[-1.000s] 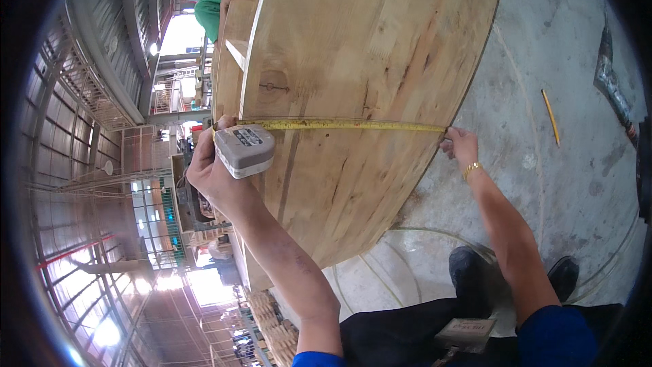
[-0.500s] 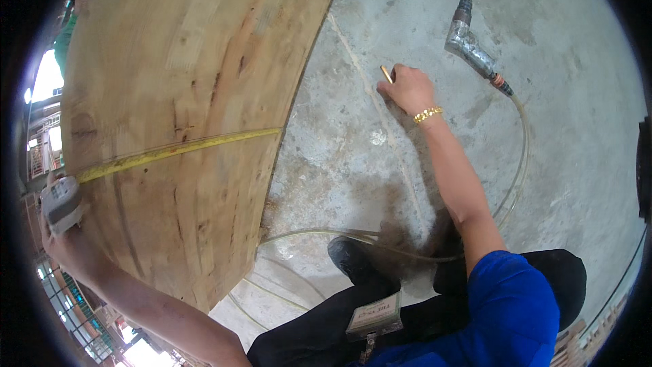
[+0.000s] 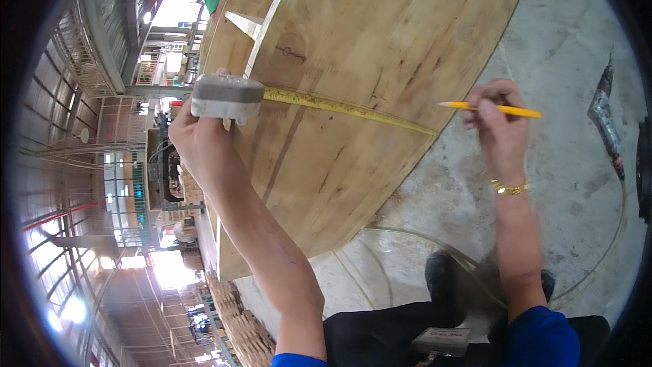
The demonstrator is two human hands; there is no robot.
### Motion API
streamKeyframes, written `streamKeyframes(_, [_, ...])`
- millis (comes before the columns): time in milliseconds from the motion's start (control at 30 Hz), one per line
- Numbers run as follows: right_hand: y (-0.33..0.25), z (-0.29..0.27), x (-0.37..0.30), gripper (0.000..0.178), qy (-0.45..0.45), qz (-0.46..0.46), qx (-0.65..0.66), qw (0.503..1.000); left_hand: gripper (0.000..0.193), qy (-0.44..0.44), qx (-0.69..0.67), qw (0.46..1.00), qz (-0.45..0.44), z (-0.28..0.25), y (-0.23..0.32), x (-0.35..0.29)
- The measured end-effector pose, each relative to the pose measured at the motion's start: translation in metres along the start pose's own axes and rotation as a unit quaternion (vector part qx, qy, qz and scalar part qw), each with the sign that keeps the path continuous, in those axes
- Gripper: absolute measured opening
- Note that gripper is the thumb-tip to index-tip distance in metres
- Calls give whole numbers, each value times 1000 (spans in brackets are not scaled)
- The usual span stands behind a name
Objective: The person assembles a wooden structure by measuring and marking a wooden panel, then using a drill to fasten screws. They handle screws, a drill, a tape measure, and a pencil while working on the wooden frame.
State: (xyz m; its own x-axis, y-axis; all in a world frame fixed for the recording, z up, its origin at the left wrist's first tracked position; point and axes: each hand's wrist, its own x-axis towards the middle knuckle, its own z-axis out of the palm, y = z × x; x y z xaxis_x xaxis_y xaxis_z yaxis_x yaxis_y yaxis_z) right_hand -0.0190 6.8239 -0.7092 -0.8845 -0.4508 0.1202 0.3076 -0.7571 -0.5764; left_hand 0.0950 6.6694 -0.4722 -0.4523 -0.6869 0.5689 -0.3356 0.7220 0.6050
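My left hand (image 3: 200,132) is closed round a grey and white tape measure (image 3: 227,97) at the far-left edge of a large wooden panel (image 3: 353,41). From its case the yellow tape blade (image 3: 339,107) stretches across the panel to the right-hand edge. My right hand (image 3: 501,122), with a gold bracelet at the wrist, pinches a yellow pencil (image 3: 519,111). The pencil's tip points left, over the panel's right edge near the end of the blade; whether it touches the wood I cannot tell.
A pneumatic drill (image 3: 601,115) lies on the concrete floor (image 3: 435,197) to the right, with its clear hose (image 3: 621,214) curving toward my feet. A white brace (image 3: 244,25) shows behind the panel's far edge. Stacked wood (image 3: 231,312) stands at lower left.
My view has swung left, so the panel sits further right in it. My right hand has come from over the floor to the panel's edge, and the pencil now points left.
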Motion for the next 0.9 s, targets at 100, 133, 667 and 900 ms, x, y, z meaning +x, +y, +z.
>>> streamKeyframes(100, [14,66,7,17,-92,-63,112,987,23,13,-32,999,9,8,2,0])
streamKeyframes(133, [23,78,14,19,-141,-103,124,977,23,17,-41,999,14,10,4,-1])
streamKeyframes(667, [54,147,43,23,-160,-251,101,949,19,58,125,987,85,8,-7,-4])
streamKeyframes(900, [61,152,42,23,-125,-294,88,943,17,29,294,930,218,5,-9,-5])
